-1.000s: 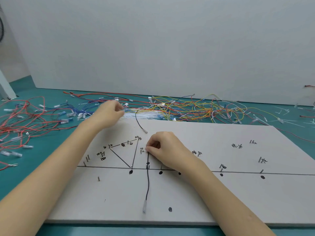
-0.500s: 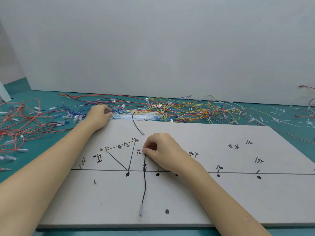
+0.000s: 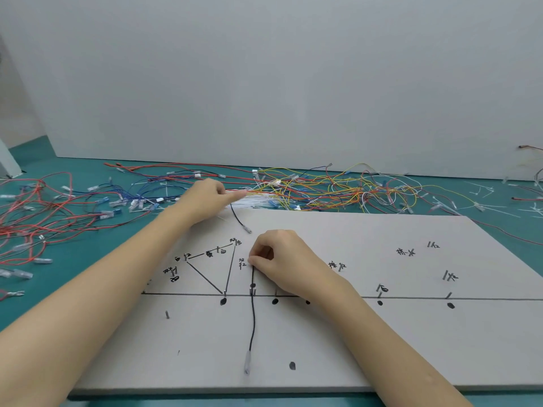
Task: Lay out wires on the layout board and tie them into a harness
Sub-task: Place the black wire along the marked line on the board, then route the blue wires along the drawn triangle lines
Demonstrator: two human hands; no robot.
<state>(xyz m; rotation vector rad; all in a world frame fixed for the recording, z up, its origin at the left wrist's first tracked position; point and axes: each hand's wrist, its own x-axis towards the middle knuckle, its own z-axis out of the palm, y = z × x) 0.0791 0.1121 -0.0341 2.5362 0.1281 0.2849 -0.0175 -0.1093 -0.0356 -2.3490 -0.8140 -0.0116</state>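
In the head view, the left hand [image 3: 205, 198] has slid a little to the right along the far edge of the layout board [image 3: 382, 333] since a moment ago. Now it reaches into the bundle of thin white ties [image 3: 255, 199] — one finger points out straight, the others curl under. I cannot tell if it has a tie pinched yet. I think the person is getting a tie to bind the first wire, so the job is only just starting.

The right hand [image 3: 282, 259] has not moved. Its fingers are curled and pinch the black wire [image 3: 252, 321] down on the board, just to the right of a drawn triangle.

The black wire is thin and bendy. It runs from the pinch toward the near edge, past small metal pins [image 3: 253, 290], and ends in a clear plastic sleeve [image 3: 247, 362]. Its other end curls out on the far side, near the left hand.

The board is flat, pale grey and dull, with black pen lines, dots and small writing.

The bench [image 3: 82, 259] is smooth teal. Red wires [image 3: 32, 221] sprawl at the left — yellow and orange wires [image 3: 338, 186] tangle at the far right.
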